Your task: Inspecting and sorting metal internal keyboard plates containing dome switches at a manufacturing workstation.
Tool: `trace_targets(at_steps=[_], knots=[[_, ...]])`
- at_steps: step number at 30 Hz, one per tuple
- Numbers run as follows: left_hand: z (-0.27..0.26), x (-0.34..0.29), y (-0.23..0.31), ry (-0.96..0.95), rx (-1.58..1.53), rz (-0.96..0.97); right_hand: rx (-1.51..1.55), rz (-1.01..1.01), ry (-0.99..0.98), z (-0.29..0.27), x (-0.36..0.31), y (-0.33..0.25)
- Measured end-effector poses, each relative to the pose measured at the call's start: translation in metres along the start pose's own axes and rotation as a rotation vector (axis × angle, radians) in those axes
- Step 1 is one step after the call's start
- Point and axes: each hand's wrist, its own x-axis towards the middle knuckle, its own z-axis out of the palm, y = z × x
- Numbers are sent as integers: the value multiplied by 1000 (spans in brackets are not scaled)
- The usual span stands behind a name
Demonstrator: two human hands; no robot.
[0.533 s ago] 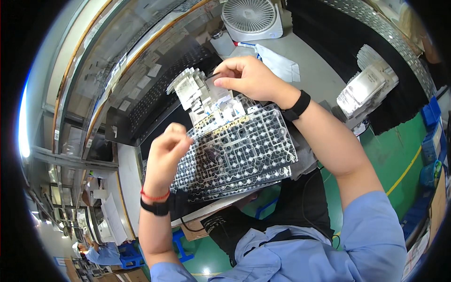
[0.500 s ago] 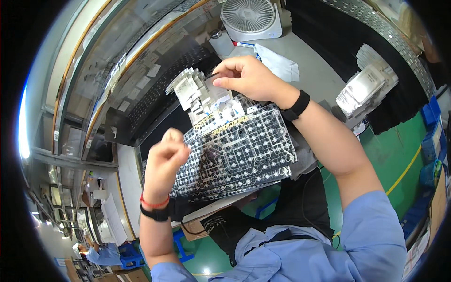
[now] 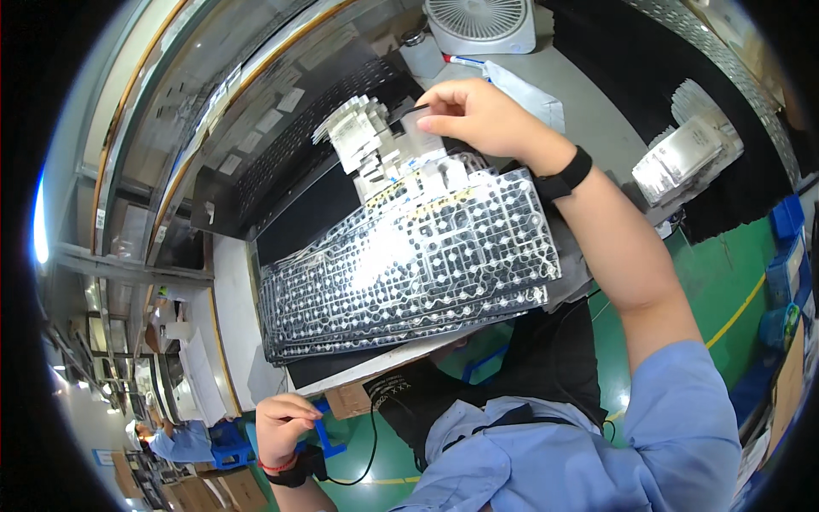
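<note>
A stack of keyboard membrane sheets (image 3: 478,256), clear with dark and silvery circuit traces and rows of round dots, lies on the table in front of me. Glare whitens its middle. Beyond its far edge my right hand (image 3: 478,119) pinches a small translucent film piece (image 3: 417,135) with a dark edge between thumb and fingers. Beside it, overlapping silvery-white film strips (image 3: 354,136) spread out past the stack. My left hand (image 3: 286,424) is off the table's near left side, fingers curled and closed; what they hold, if anything, is too small to make out.
A white fan (image 3: 478,26) stands at the back, with a small bottle (image 3: 421,56), a marker and a white cloth (image 3: 527,94) near it. More silvery packets (image 3: 682,158) lie on black matting at right. A black perforated panel (image 3: 281,154) and shelving border the left.
My left hand has moved from over the stack's left part down and back, off the table. The right hand keeps its pinch on the film piece. The whole view has shifted slightly.
</note>
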Motion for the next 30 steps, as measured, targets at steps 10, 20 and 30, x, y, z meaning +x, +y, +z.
trace_targets(at_steps=[10,20,30], knots=[[-76,-162,-129,322,47,-714,-353,296,-516,-26,-17,-30],[-62,-119,-128,144,42,-665,-253,328,-458,-10,-15,-25],[57,75,44,-174,765,540,-126,310,-358,-9,-12,-16]])
